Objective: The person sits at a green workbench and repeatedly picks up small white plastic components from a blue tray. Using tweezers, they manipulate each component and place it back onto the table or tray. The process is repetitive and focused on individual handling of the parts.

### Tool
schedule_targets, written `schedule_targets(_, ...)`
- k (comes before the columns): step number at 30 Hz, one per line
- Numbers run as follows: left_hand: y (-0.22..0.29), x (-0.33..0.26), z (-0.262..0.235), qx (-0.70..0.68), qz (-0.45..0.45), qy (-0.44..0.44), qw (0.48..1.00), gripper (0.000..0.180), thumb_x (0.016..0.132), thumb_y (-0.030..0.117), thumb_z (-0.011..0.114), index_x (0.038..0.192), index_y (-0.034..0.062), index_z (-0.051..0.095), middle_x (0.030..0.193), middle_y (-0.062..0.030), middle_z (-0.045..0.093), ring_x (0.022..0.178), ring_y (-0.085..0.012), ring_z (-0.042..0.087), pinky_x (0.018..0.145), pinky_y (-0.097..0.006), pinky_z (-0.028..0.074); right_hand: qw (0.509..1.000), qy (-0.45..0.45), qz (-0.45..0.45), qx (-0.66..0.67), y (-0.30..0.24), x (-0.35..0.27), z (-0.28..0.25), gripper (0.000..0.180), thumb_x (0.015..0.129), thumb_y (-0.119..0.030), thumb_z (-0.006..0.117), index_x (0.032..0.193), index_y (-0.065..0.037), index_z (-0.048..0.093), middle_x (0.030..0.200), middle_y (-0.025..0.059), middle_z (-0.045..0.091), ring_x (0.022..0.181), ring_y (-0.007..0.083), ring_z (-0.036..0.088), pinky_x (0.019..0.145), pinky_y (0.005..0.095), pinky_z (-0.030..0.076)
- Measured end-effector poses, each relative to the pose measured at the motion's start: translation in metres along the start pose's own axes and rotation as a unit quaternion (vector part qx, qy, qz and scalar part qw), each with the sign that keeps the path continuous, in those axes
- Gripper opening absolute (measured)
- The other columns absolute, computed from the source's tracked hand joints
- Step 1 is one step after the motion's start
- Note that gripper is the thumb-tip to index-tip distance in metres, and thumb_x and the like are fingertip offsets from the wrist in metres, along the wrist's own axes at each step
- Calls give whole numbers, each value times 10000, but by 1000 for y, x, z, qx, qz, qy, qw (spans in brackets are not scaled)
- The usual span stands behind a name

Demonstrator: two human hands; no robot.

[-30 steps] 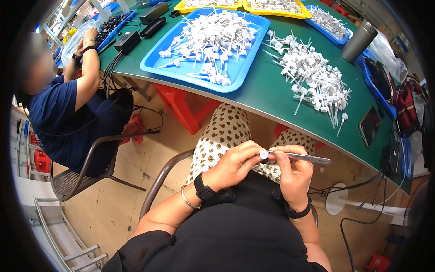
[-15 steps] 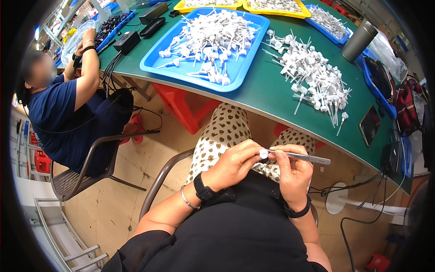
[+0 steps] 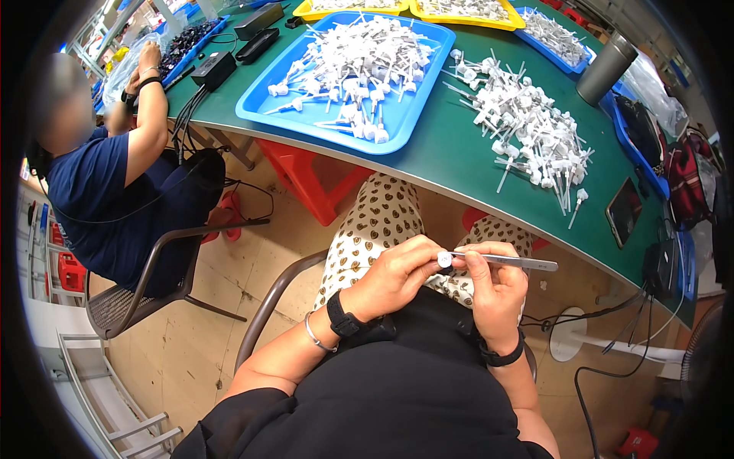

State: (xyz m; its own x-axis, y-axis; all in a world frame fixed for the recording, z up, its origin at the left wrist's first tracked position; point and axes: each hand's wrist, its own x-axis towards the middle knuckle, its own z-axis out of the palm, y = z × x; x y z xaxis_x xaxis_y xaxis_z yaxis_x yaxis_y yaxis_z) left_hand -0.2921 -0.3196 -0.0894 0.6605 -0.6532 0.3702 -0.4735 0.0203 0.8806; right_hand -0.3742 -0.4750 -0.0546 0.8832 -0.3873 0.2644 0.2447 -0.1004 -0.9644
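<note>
My left hand (image 3: 397, 277) is closed on a small round white plastic part (image 3: 444, 259), with its flat face turned up. My right hand (image 3: 495, 289) pinches a pair of metal tweezers (image 3: 524, 262) between thumb and fingers. The tweezers' tip end reaches toward the white part; whether it touches cannot be made out. Both hands are close together above my lap, short of the table edge. On the table, a blue tray (image 3: 252, 111) holds many white plastic parts with thin stems (image 3: 375, 53). A loose pile of similar parts (image 3: 527, 122) lies to its right.
The green table (image 3: 459, 172) curves across the front. Yellow trays (image 3: 459, 21) of parts stand behind; a dark metal cylinder (image 3: 606, 69) and a phone (image 3: 624, 212) are at right. A co-worker (image 3: 107, 176) sits at left. Cables (image 3: 612, 367) hang at lower right.
My hands, the white part and the tweezers hold almost the same place. At left, the co-worker's head has moved slightly.
</note>
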Motion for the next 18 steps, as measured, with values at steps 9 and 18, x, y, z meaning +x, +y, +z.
schedule_targets(9, 2, 2, 0, 6, 10, -3, 1000, 202, 895, -48, 637, 1093, -9, 651, 946, -119, 636, 823, -254, 647, 699, -338, 521, 1000, 7, -20, -23, 1, -1, 2, 101, 939, -21, 660, 1005, 52, 638, 895, 99, 699, 810, 144, 693, 707, 251, 550)
schedule_targets(18, 2, 0, 1, -3, -2, -6, 1000, 179, 901, -45, 628, 1077, -18, 644, 943, -125, 626, 845, -274, 633, 730, -350, 514, 990, -12, -72, -121, 4, -1, 0, 69, 910, 0, 677, 973, 23, 664, 896, 112, 706, 758, 175, 685, 669, 274, 540)
